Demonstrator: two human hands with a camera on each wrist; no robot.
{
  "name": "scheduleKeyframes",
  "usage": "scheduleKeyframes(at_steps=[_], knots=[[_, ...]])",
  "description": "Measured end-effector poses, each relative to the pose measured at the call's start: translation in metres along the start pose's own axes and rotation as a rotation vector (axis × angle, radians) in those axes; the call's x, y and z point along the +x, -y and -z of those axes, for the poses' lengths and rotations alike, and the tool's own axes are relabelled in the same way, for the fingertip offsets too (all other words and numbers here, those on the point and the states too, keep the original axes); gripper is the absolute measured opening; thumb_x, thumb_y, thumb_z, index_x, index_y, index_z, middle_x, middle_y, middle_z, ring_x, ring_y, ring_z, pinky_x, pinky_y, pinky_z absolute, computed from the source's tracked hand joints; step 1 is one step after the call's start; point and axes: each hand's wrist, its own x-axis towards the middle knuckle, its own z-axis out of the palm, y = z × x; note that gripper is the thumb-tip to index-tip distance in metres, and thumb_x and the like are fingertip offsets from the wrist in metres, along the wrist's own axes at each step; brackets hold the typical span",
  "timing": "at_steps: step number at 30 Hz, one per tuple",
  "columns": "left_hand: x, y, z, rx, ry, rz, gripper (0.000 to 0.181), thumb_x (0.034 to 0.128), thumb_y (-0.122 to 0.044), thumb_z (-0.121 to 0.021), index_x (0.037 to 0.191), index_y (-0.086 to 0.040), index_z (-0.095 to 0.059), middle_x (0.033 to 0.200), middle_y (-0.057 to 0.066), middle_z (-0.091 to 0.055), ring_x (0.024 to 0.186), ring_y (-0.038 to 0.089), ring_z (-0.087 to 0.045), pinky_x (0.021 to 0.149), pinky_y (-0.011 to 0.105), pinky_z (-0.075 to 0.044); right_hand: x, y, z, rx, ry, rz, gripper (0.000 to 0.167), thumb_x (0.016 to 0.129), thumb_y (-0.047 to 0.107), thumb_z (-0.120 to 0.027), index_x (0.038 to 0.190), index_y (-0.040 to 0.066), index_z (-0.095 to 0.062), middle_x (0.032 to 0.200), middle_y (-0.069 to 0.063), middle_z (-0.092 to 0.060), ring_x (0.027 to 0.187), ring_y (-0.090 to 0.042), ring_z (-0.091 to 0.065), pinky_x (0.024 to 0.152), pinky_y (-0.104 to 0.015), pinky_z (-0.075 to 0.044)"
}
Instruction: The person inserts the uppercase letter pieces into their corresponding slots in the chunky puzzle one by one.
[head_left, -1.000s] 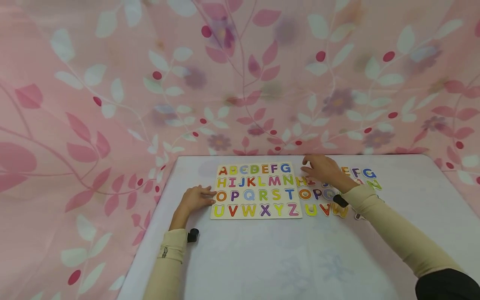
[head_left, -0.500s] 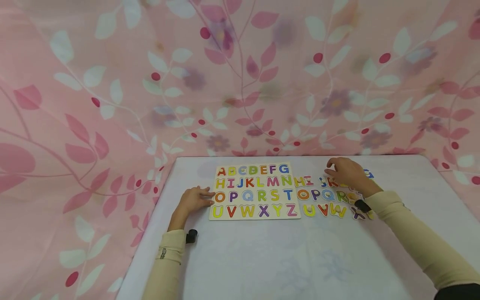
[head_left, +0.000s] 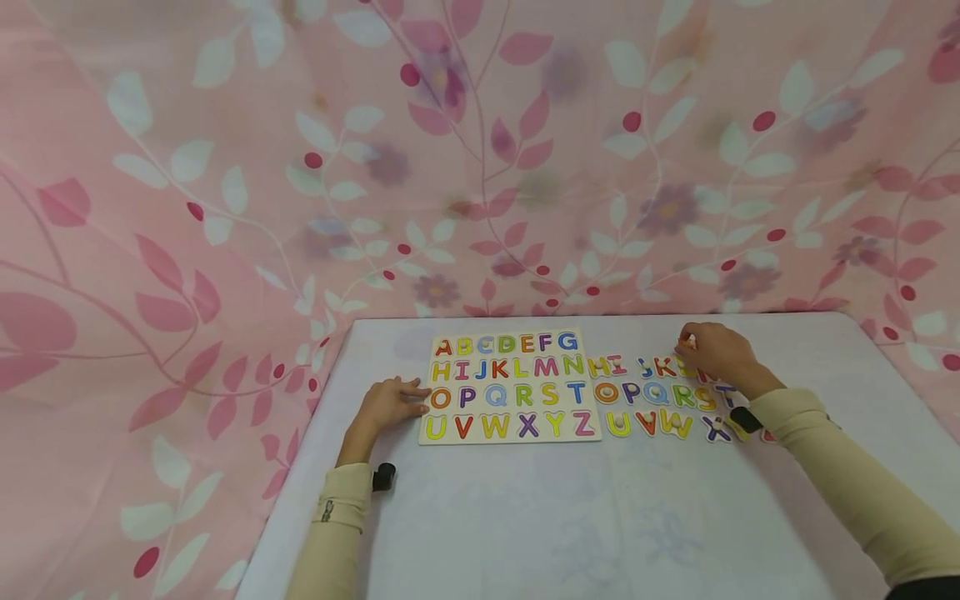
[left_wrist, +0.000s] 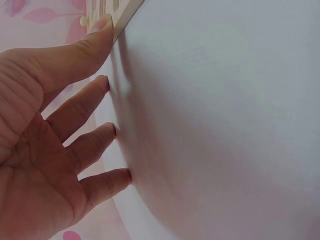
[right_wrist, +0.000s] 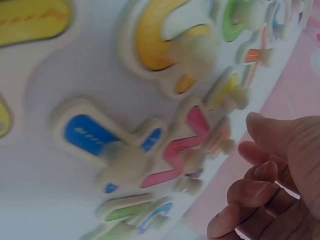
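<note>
A wooden alphabet board lies on the white table, with small knobs on several top-row letters. My left hand rests at its left side. In the left wrist view, the thumb touches the edge of the board and the other fingers are spread with their tips on the cloth. My right hand is over the loose letters, thumb and fingers by the orange letter E. The right wrist view shows loosely curled fingers just apart from that letter E and its knob.
Loose knobbed letters lie in rows right of the board, among them H, O, U and X. Pink M and blue T lie near the right hand. A floral curtain hangs behind the table.
My right hand has moved rightward, from beside the board's upper right corner, past the loose J and K, to the letter E. My left hand has stayed at the board's left side.
</note>
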Motion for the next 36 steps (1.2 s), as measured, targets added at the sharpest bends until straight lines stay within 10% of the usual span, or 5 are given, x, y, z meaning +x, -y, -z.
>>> scheduleKeyframes(at_steps=[17, 36], knots=[[0.001, 0.003, -0.004, 0.044, -0.021, -0.045, 0.036, 0.0819, -0.025, -0.08, 0.116, -0.014, -0.075, 0.134, 0.011, -0.059, 0.135, 0.045, -0.039, 0.112, 0.057, -0.027, 0.004, -0.013, -0.008, -0.025, 0.002, -0.044, 0.027, 0.096, 0.019, -0.061, 0.107, -0.005, -0.06, 0.076, -0.009, -0.059, 0.061, -0.02, -0.051, 0.047, -0.031, -0.039], [0.001, 0.001, -0.001, 0.036, -0.017, -0.014, 0.037, 0.0824, -0.026, -0.08, 0.118, -0.016, -0.074, 0.136, 0.008, -0.058, 0.138, 0.042, -0.037, 0.113, 0.056, -0.026, 0.041, 0.093, -0.024, 0.009, -0.077, 0.118, 0.019, 0.092, 0.02, -0.07, 0.101, 0.004, -0.065, 0.085, -0.008, -0.063, 0.064, -0.021, -0.053, 0.053, -0.031, -0.045]])
